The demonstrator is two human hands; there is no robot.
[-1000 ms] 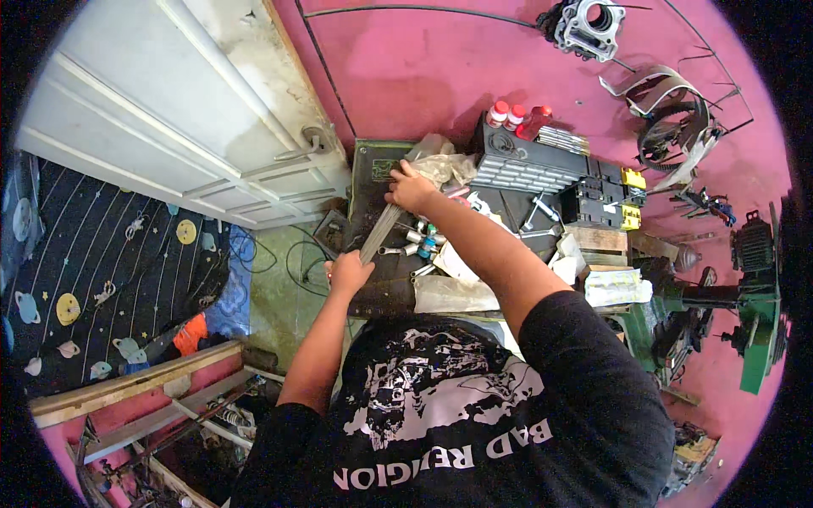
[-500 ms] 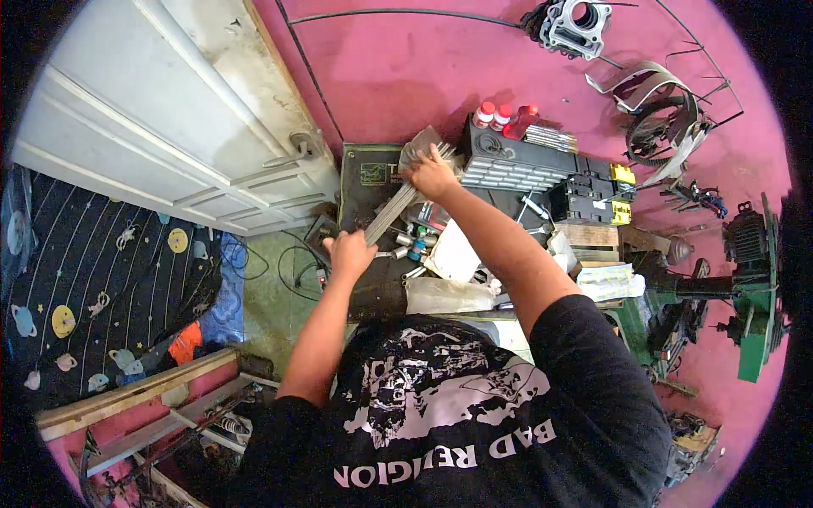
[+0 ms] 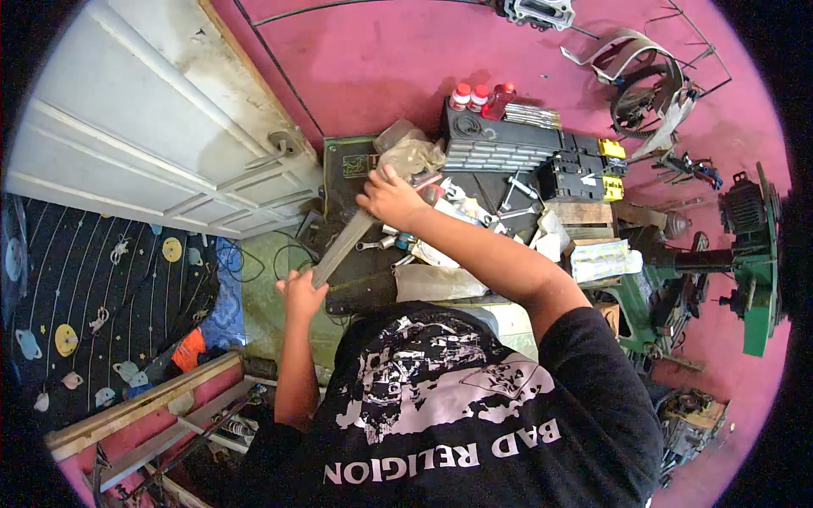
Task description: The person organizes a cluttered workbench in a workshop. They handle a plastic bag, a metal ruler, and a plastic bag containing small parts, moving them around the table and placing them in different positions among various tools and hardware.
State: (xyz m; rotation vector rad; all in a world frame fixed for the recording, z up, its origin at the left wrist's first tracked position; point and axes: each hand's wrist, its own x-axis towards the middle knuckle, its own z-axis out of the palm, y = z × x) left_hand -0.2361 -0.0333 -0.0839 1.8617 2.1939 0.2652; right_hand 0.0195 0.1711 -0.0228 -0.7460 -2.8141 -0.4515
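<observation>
Head view: the left hand (image 3: 298, 292) is clenching the low end of a long grey metal bar (image 3: 343, 247) over the cluttered counter (image 3: 356, 161). The right hand (image 3: 391, 196) is gripping its upper end beside crumpled plastic (image 3: 412, 152), the bar lifted but not yet set anywhere

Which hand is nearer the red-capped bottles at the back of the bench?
Right. The right hand rests among the tools just below and left of the red-capped bottles. The left hand is farther down, gripping the lower end of the long flat metal bar.
</observation>
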